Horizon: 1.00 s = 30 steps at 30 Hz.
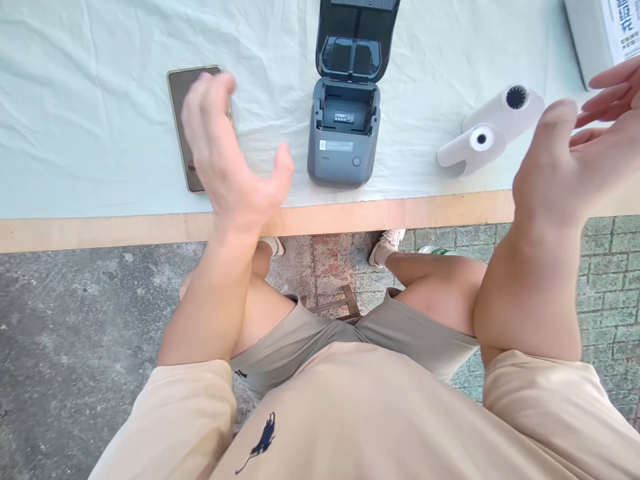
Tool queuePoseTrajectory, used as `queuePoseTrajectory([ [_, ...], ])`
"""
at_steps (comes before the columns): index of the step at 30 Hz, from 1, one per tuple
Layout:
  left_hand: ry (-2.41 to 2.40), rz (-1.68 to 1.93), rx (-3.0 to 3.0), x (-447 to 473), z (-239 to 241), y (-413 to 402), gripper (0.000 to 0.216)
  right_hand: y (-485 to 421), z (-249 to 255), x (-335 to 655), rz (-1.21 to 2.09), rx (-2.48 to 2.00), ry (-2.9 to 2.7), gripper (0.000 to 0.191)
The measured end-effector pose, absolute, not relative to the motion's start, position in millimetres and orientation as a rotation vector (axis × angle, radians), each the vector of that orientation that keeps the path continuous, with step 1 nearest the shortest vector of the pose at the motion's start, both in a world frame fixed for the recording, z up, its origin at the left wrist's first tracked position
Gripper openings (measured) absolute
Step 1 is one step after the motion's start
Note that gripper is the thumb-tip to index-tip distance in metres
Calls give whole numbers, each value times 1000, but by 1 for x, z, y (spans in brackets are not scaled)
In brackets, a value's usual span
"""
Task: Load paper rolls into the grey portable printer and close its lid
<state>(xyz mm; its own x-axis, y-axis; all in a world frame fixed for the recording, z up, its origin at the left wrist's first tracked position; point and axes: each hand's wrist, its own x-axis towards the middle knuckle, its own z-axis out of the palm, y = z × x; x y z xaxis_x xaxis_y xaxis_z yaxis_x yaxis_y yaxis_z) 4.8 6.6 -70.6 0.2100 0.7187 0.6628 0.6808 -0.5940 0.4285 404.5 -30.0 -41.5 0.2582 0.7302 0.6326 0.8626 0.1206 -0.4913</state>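
Observation:
A small dark grey printer stands on the table near its front edge, lid flipped up and paper bay bare. My left hand hovers left of it, open with fingers raised, over a phone lying flat. My right hand is raised at the right edge of view, open, fingers spread, holding nothing. Between the printer and my right hand lie two white paper rolls, side by side, one partly unrolled.
A pale wrinkled cloth covers the table, whose wooden front edge shows. A white box with print sits at the far right. Below are my knees, shoes and a brick and concrete floor.

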Motion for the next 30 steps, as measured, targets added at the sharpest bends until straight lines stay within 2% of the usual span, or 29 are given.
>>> queuePoseTrajectory([
  [2, 1453, 1138, 2179, 23, -62, -3, 63, -32, -45, 395, -367, -1543, -1552, 27],
  [4, 1533, 939, 2036, 38, -51, -10, 53, -37, -48, 382, -408, -1591, -1634, 36],
  [7, 1527, 940, 2003, 51, -41, -13, 49, -45, -48, 368, -302, -1795, -1729, 58],
  [9, 1513, 991, 1986, 52, -41, -13, 48, -49, -45, 362, -221, -1921, -1742, 64],
  [15, 1446, 1029, 1934, 48, -54, -6, 40, -49, -39, 357, -75, -2151, -1745, 39],
  [20, 1298, 1177, 1852, 46, -76, 8, 57, -49, -39, 362, -127, -2004, -1867, 36],
  [23, 1289, 1191, 1751, 42, -83, 12, 54, -49, -36, 359, -70, -1740, -1823, 40],
  [27, 1155, 1260, 1679, 41, -88, 24, 51, -38, -48, 340, 330, -1539, -1553, 46],
  [30, 1167, 1265, 1514, 50, -91, 39, 53, -20, -72, 321, 728, -1577, -1358, 25],
])
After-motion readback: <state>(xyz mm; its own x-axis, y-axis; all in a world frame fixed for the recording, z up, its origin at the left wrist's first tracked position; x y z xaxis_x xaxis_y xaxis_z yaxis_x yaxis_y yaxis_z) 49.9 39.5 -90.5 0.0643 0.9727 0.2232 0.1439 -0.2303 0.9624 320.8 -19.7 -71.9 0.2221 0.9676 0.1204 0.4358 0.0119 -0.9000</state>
